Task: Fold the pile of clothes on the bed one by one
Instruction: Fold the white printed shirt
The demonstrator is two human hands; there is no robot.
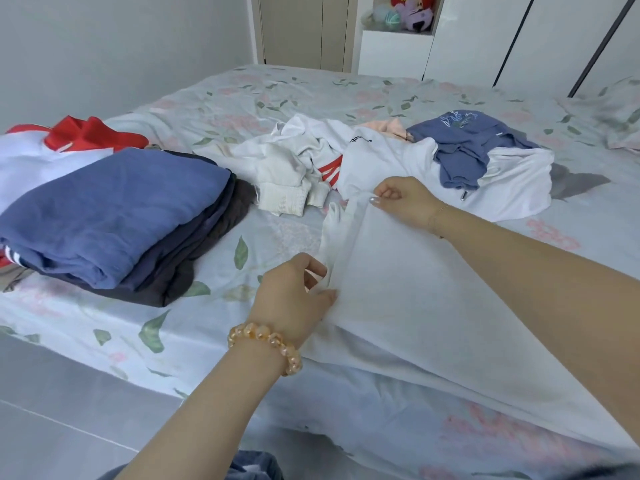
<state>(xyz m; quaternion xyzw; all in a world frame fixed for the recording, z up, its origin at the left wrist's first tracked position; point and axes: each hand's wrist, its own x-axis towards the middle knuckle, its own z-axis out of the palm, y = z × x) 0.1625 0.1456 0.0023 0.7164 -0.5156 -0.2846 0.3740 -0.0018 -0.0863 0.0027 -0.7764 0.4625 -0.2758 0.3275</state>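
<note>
Hands work a white garment spread across the near edge of the bed. The left hand pinches its left edge low down; the right hand pinches the same edge farther up, lifting it. Behind lies the unfolded pile, white, blue and peach pieces tangled together. A folded stack, blue on top, sits at left.

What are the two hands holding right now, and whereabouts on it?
Both hold the white garment along its left edge: the left hand pinches the near part, the right hand pinches farther up.
</note>
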